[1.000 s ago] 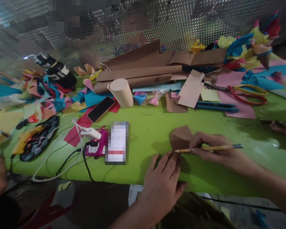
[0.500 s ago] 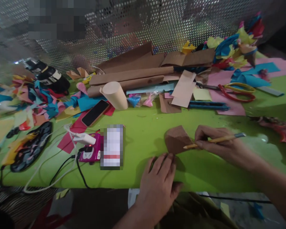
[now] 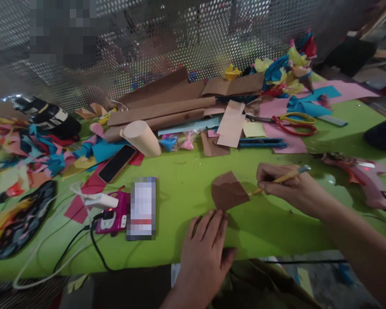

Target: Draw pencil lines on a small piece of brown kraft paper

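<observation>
A small piece of brown paper [image 3: 229,191] with one rounded side lies flat on the green tabletop. My left hand [image 3: 207,244] rests palm down with fingers stretched out, its fingertips at the paper's lower edge. To the right, my right hand [image 3: 278,186] pinches a yellow pencil [image 3: 286,176]. The pencil slants, its tip down at the paper's right corner; whether it touches paper or table I cannot tell.
Past my right hand lies a pink glue gun [image 3: 369,182]. Scissors [image 3: 297,123], a blue cutter [image 3: 262,143] and a cardboard tube [image 3: 142,137] sit farther back. On the left are two phones [image 3: 117,164], a magenta power strip [image 3: 112,216], cables and paper scraps.
The pencil tip has gone from over the brown paper to its right corner, moving right with my right hand. My left hand stays at the paper's edge. The whole view has shifted.
</observation>
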`<state>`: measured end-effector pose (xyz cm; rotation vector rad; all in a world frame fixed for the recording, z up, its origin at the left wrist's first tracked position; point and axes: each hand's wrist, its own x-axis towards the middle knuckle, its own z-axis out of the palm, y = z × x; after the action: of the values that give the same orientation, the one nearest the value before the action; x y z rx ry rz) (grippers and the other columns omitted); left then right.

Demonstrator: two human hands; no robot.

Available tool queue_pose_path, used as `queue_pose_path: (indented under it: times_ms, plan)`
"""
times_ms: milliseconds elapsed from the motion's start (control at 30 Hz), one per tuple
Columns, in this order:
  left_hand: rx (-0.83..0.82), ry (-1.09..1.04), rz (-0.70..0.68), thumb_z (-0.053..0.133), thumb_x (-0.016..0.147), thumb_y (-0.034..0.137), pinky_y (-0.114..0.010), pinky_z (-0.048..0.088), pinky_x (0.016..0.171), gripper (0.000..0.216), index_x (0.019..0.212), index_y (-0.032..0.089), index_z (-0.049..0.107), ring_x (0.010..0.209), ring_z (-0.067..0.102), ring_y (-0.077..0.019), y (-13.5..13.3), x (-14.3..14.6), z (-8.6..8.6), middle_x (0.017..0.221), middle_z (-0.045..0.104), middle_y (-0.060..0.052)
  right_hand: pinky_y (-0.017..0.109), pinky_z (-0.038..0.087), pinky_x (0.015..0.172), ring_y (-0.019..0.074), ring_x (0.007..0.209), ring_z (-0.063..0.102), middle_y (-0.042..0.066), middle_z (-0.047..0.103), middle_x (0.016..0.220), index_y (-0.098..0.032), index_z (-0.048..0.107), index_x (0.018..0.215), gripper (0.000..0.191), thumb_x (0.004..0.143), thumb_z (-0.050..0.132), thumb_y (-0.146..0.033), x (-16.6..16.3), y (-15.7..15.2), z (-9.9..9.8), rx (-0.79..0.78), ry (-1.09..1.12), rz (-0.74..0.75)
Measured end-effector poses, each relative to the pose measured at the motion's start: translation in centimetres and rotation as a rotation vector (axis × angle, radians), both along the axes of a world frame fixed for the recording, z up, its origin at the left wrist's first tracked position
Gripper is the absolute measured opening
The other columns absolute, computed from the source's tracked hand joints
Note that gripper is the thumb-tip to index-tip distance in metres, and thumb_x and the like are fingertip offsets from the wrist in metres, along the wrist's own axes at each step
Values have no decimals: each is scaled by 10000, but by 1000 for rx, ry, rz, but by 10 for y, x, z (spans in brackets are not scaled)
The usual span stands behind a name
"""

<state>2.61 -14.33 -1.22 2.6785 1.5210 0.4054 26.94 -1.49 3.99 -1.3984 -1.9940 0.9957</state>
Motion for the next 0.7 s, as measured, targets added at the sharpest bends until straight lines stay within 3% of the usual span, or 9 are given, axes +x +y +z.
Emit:
queue_pose_path:
  times_ms: [200, 433, 600, 700]
  plan:
    - [-42, -39, -5, 519, 1011, 435, -457, 473, 1079, 495, 1403, 142, 589, 1306, 578, -273, 3, -1, 4, 1437, 648, -110, 300, 272, 517, 146, 554, 397, -31, 469, 582, -234, 491, 620, 232, 818, 583, -313, 2, -1, 6, -7, 128, -46]
    - [-97, -189, 46, 513, 1017, 300, -414, 556, 961, 344, 1322, 186, 626, 1155, 664, -239, 13, -3, 30, 1326, 698, -117, 278, 340, 498, 146, 554, 470, 0, 599, 615, -225, 615, 715, 207, 831, 679, -383, 2, 1, 4, -2, 379, -186]
    - [-99, -93, 210, 551, 1014, 354, -440, 542, 973, 383, 1348, 171, 591, 1159, 663, -262, 60, 5, 48, 1258, 715, -122, 294, 425, 594, 175, 679, 566, 23, 651, 757, -236, 651, 871, 131, 905, 662, -362, 1, 4, 2, 126, 339, -209]
    - [-230, 76, 311, 612, 975, 454, -472, 522, 981, 487, 1337, 130, 586, 1188, 649, -314, 93, 16, 51, 1243, 704, -148, 311, 478, 721, 219, 844, 651, 62, 722, 937, -247, 670, 1003, 129, 949, 626, -356, 1, 7, -3, 211, 265, -152]
